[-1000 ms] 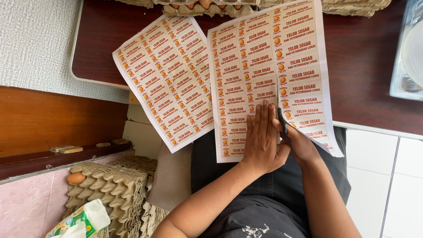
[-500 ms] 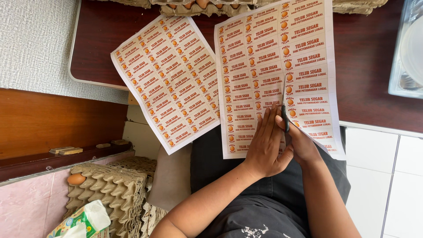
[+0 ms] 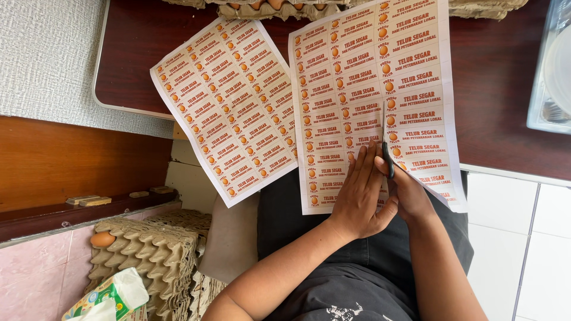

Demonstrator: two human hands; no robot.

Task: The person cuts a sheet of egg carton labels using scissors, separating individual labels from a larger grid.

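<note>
The white paper sheet of printed orange-and-white labels [image 3: 369, 89] lies with its long axis running from the person's lap up across the edge of the dark brown wooden table [image 3: 499, 77], tilted slightly to the right at the top. The black-handled scissors [image 3: 387, 159] point up along that same axis, blades set into the sheet between two label columns.

Against half a second ago, the sheet sits a little lower and farther toward the person, and the cut reaches higher up it.

The left hand [image 3: 360, 193] lies flat on the lower part of the sheet, fingers spread and extended, pressing it down without clasping anything. The right hand [image 3: 410, 193] is clenched around the scissors' handles, just beside the left, forearm coming up from below.

A second label sheet [image 3: 229, 101] lies to the left, angled, its lower corner overhanging the table. Grey cardboard egg trays [image 3: 148, 255] are stacked at lower left, with one brown egg [image 3: 102, 239].
</note>
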